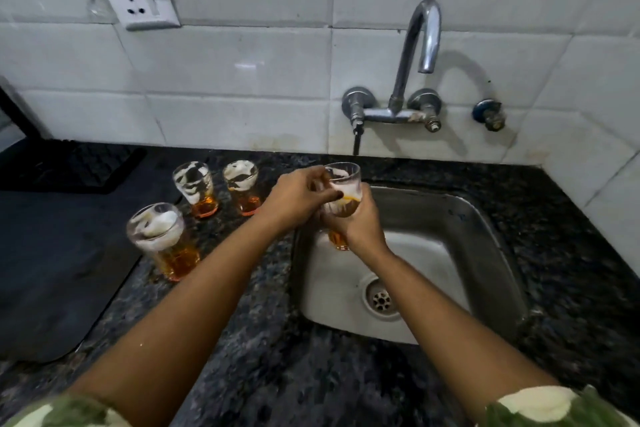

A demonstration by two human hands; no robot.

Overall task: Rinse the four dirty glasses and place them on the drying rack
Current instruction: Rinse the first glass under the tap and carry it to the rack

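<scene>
Both my hands hold one orange-bottomed glass (344, 180) smeared with white foam, over the left rim of the steel sink (485, 253). My right hand (360, 222) wraps the glass from below and the right. My left hand (298, 196) grips it from the left, fingers at its rim. Three more foamy glasses stand on the dark granite counter: the nearest one (162, 239) at the left, another (195, 189) further back, and a third (242, 191) close to my left hand. A dark ribbed drying mat (69, 166) lies at the far left.
A chrome wall tap (415, 59) arches above the sink, with no water running. The sink drain (381, 300) is open. A dark cloth or mat (52, 270) covers the counter's near left. A wall socket (140, 0) sits on the white tiles.
</scene>
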